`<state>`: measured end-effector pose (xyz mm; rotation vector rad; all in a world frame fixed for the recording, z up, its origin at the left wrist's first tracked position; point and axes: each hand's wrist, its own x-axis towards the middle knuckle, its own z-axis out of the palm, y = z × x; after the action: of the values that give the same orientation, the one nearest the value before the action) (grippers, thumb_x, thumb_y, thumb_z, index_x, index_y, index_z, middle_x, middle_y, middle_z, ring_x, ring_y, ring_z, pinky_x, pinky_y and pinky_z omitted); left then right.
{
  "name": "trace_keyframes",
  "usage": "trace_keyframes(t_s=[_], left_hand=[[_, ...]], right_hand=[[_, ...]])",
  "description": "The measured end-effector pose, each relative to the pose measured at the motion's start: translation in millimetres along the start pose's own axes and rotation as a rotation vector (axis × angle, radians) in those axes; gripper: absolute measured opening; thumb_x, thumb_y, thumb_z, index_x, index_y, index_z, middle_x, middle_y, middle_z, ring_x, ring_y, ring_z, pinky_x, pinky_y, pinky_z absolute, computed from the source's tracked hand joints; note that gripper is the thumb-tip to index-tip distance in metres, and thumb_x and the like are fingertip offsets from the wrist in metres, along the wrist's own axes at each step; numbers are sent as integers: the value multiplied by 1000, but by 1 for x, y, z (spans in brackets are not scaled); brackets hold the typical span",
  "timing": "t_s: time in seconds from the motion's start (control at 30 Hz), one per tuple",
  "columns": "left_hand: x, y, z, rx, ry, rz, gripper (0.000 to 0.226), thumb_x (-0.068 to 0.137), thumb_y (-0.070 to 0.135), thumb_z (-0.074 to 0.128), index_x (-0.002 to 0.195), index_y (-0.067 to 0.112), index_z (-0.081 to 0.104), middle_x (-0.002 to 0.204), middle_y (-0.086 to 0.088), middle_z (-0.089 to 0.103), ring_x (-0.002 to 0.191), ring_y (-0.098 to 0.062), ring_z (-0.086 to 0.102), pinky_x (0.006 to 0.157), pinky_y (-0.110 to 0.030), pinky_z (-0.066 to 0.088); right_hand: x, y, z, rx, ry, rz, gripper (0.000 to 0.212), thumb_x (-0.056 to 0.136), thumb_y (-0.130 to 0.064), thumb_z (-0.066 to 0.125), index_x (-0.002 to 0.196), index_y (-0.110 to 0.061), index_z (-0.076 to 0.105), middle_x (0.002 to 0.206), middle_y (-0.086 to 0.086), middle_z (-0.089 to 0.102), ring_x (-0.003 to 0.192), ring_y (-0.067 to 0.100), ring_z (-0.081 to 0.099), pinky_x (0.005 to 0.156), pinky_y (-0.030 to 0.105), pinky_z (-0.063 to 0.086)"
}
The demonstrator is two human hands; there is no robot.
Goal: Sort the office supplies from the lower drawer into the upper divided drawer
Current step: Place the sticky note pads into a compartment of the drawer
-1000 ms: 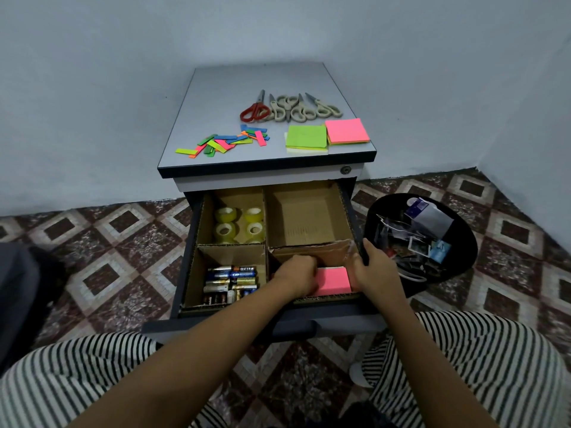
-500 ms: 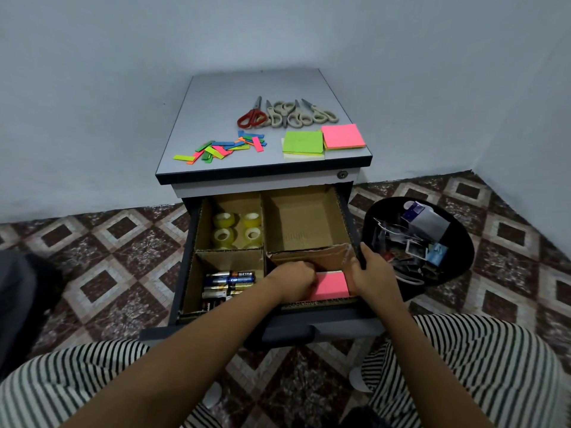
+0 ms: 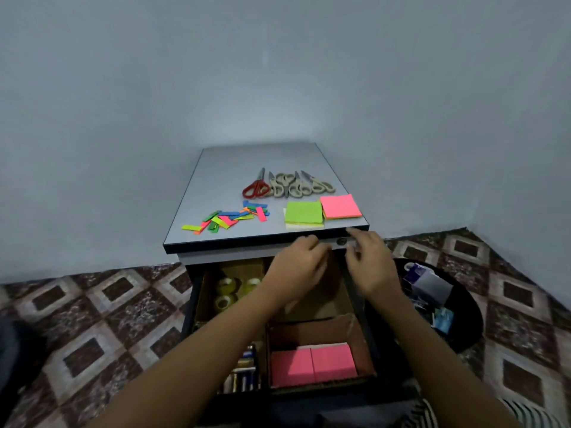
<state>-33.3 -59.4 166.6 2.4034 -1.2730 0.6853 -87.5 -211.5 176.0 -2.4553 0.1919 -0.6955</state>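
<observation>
The left hand (image 3: pixel 296 267) hovers at the front edge of the cabinet top (image 3: pixel 222 180), fingers loosely curled and holding nothing visible. The right hand (image 3: pixel 372 267) is beside it, fingers spread apart and empty, near the lock (image 3: pixel 341 241). The green sticky-note pad (image 3: pixel 303 212) lies just beyond the left fingertips. The pink sticky-note pad (image 3: pixel 340 206), touching the green one at the front right corner, lies just beyond the right fingertips. Each hand is therefore nearer to its own pad. Both pads are near-square with no marked long axis, their edges roughly parallel to the front edge. The likely next step is a short forward reach over that edge. On the same top, from left to right, lie coloured paper strips (image 3: pixel 228 218), red-handled scissors (image 3: pixel 255 188) and beige scissors (image 3: pixel 296 188). Below, the upper divided drawer (image 3: pixel 189 307) stands open. It holds tape rolls (image 3: pixel 228 287) at back left, batteries (image 3: pixel 244 372) at front left and pink pads (image 3: pixel 312 366) at front right. The arms partly hide the back right compartment. A black tray (image 3: pixel 474 322) of small supplies sits on the patterned tile floor (image 3: pixel 108 304) to the right, in a corner of plain walls.
</observation>
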Motion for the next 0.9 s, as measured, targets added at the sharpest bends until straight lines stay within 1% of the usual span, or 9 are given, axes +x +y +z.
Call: trace_keyframes(t_s=[0.07, 0.13, 0.2, 0.27, 0.33, 0.47, 0.53, 0.67, 0.9], left_hand=[[19, -16, -2, 46, 32, -64, 30, 87, 17, 47, 106, 2, 65, 95, -16, 63, 83, -31, 62, 63, -35, 53], [33, -28, -3, 89, -38, -132, 35, 86, 8, 53, 119, -1, 59, 116, -23, 59, 103, -38, 58, 80, -41, 52], [41, -36, 0, 154, -149, -164, 45, 92, 8, 47, 136, 0, 44, 139, -22, 44, 128, -35, 42, 103, -41, 38], [46, -43, 2, 212, -223, -173, 49, 96, 11, 41, 143, 4, 32, 149, -18, 31, 137, -30, 30, 111, -36, 25], [50, -46, 2, 225, -255, -171, 48, 98, 13, 40, 144, 6, 30, 150, -16, 30, 137, -28, 30, 112, -35, 25], [52, -47, 1, 198, -277, -136, 42, 98, 15, 39, 139, 6, 39, 139, -14, 45, 125, -28, 45, 100, -35, 39], [51, -47, 2, 203, -281, -112, 40, 98, 19, 41, 136, 6, 43, 135, -14, 47, 121, -28, 46, 97, -36, 41], [48, -49, 4, 252, -294, -112, 41, 97, 16, 44, 137, 8, 41, 135, -13, 46, 121, -28, 45, 97, -36, 40], [47, -48, 3, 286, -273, -112, 38, 97, 16, 45, 134, 11, 43, 131, -11, 47, 119, -27, 44, 94, -37, 39]], right_hand=[[27, -2, 0, -89, -11, -66, 37, 91, -2, 49, 127, 0, 55, 123, 21, 56, 115, 35, 50, 98, 35, 36], [48, 0, 6, -198, -57, -112, 42, 91, -1, 46, 132, -1, 50, 131, 20, 51, 120, 36, 45, 101, 37, 35], [63, 4, 11, -300, -126, -108, 46, 92, -2, 43, 138, -4, 44, 139, 17, 44, 126, 34, 40, 102, 38, 34], [74, 6, 14, -383, -164, -87, 45, 93, -4, 42, 138, -7, 43, 139, 15, 44, 126, 32, 40, 99, 38, 37], [82, 9, 15, -471, -192, -96, 43, 91, -4, 48, 133, -7, 47, 134, 13, 48, 121, 32, 43, 92, 37, 41], [91, 14, 14, -593, -262, -132, 41, 87, -6, 54, 128, -8, 50, 128, 12, 52, 117, 31, 48, 88, 38, 44], [92, 14, 13, -631, -263, -148, 36, 88, -8, 55, 124, -9, 53, 124, 11, 55, 113, 30, 52, 84, 36, 43], [90, 14, 13, -713, -229, -195, 24, 87, -8, 55, 111, -10, 57, 113, 9, 57, 104, 28, 55, 78, 35, 42], [86, 21, 14, -734, -185, -264, 26, 89, -9, 53, 114, -13, 58, 112, 6, 58, 104, 26, 55, 79, 34, 42]])
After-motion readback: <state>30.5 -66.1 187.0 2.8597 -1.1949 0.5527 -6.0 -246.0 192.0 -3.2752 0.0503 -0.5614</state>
